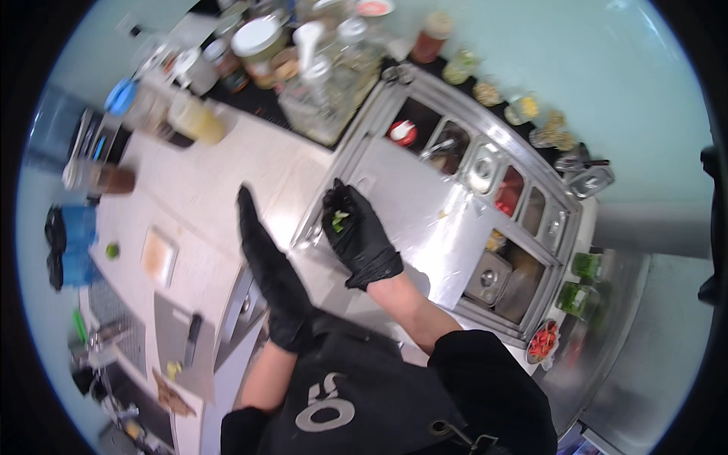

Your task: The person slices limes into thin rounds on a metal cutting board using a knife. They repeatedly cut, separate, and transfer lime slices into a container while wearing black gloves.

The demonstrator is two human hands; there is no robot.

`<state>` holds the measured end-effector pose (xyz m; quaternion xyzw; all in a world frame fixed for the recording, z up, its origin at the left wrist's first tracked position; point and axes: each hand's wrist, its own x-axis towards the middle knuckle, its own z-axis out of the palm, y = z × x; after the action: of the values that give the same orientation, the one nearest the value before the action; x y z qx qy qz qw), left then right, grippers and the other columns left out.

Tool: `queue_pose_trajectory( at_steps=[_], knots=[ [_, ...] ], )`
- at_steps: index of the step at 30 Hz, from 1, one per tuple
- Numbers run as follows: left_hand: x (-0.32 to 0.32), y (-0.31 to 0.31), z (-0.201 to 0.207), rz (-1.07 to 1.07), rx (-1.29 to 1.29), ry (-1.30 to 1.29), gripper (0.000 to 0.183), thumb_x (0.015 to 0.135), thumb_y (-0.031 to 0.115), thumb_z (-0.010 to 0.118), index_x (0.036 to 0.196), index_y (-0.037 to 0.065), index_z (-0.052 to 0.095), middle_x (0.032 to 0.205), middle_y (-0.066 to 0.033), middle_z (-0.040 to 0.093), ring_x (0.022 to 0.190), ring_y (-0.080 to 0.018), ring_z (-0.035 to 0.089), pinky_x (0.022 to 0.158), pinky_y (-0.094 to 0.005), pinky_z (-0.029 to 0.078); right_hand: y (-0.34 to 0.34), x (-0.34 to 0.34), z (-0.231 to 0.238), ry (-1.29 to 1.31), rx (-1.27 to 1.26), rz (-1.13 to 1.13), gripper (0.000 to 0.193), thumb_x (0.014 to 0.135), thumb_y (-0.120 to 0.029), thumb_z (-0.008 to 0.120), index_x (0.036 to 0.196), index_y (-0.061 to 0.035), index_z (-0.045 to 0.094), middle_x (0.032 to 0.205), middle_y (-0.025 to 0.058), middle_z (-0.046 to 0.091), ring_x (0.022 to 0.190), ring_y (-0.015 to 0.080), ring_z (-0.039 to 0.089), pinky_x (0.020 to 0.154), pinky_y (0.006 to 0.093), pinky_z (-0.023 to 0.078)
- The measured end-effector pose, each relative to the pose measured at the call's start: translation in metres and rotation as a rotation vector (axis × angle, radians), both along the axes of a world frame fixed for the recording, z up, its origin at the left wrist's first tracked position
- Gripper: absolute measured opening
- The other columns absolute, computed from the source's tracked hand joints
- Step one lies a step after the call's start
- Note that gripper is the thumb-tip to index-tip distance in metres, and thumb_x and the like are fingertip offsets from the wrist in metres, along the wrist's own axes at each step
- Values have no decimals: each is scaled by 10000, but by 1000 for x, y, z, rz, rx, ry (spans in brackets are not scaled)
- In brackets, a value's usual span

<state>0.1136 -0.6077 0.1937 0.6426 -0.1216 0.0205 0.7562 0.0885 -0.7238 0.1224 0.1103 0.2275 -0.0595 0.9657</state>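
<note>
My left hand (273, 273), in a black glove, is held out flat with its fingers straight and close together. Nothing shows in it. My right hand (358, 235), gloved in black too, is turned palm up and cupped. A few bright green leaf pieces (339, 221) lie in that palm, near the curled fingers. The hands are apart, above the gap between the pale counter (220, 182) and a steel prep station (425, 212). My right hand is close to the station's left edge.
Inset food pans (484, 168) line the station's back and right. Jars and bottles (258, 42) crowd the far left. On the counter are a small white board (159, 256), a lime (112, 250) and a knife (192, 339). A bowl of sliced red pieces (543, 341) stands at right.
</note>
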Motion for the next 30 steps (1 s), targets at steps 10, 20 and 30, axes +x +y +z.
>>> queue_pose_trajectory(
  at_steps=[10, 20, 30],
  knots=[
    [11, 61, -11, 175, 155, 39, 590, 1025, 387, 187, 1473, 10, 265, 1546, -135, 250, 1455, -239, 147, 1177, -416, 37, -365, 106, 34, 179, -1175, -663, 267, 940, -166, 515, 1082, 23, 639, 944, 126, 670, 884, 239, 646, 837, 336, 520],
    [21, 97, -34, 361, 269, 98, 560, 1036, 362, 194, 1461, 11, 297, 1532, -119, 285, 1443, -230, 189, 1182, -411, 74, -421, 138, 3, 424, -1735, -513, 323, 936, -187, 491, 1085, 49, 655, 1070, 144, 679, 969, 260, 668, 869, 312, 478],
    [18, 90, -25, 325, 314, 77, 553, 1036, 348, 196, 1456, 5, 302, 1531, -128, 285, 1441, -225, 193, 1183, -405, 96, -416, 127, 4, 477, -1971, -372, 367, 955, -164, 443, 1234, 25, 589, 1256, 157, 594, 1182, 227, 563, 1013, 326, 420]
  ],
)
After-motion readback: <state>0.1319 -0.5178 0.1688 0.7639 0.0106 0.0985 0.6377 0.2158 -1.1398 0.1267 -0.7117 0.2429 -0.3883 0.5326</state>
